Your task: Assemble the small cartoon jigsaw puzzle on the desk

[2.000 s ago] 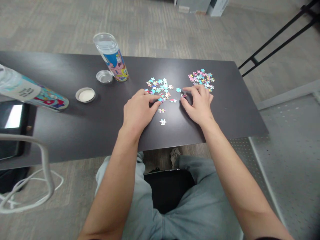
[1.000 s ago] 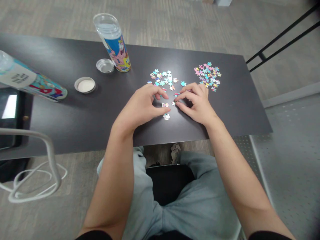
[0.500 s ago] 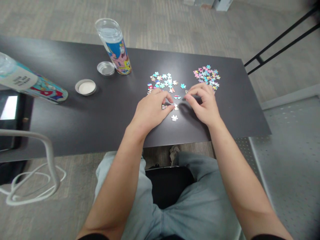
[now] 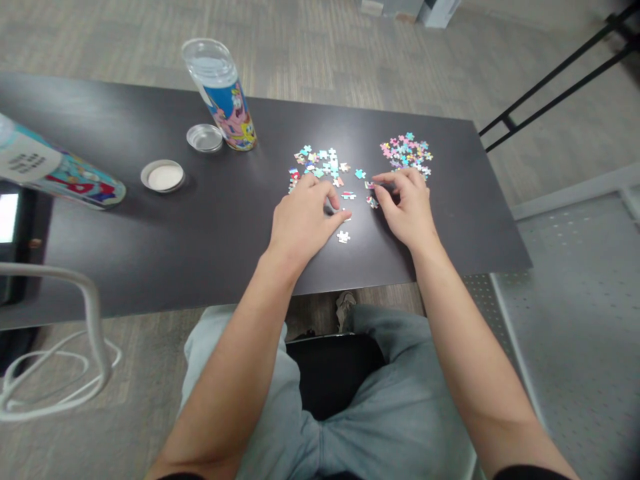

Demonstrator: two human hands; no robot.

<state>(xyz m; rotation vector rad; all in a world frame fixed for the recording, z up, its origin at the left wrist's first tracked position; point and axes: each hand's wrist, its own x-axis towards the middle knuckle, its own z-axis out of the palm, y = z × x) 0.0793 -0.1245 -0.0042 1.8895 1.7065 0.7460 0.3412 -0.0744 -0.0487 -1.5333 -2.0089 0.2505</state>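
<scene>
Your left hand (image 4: 305, 217) has its grip slightly parted, thumb and forefinger curved, the thumb tip over a partly hidden, small pale puzzle piece (image 4: 348, 214). At your right hand (image 4: 413, 210), thumb and forefinger are close together beside a small, flat patterned piece (image 4: 369, 185); whether they pinch it, you cannot tell. Set the clock's centre between your hands, twelve pointing away from you. You have a long, dark grey, smooth surface (image 4: 200, 247) below. Toward nine, the left edge cuts off a cartoon-printed cylindrical canister (image 4: 85, 180); at ten stands a clear-topped cylinder with blue, pink and yellow print (image 4: 233, 113). Near your left fingers, at ten to eleven, lies a turquoise-and-white cluster of loose pieces (image 4: 323, 163); at two, a pink, blue and yellow pile (image 4: 407, 153). Between nine and ten you have a round silver lid (image 4: 205, 138); at nine, a white-centred round lid (image 4: 163, 177). Smallest, a single turquoise piece (image 4: 361, 174) sits at twelve, a white knobbed piece (image 4: 343, 237) between six and seven.
</scene>
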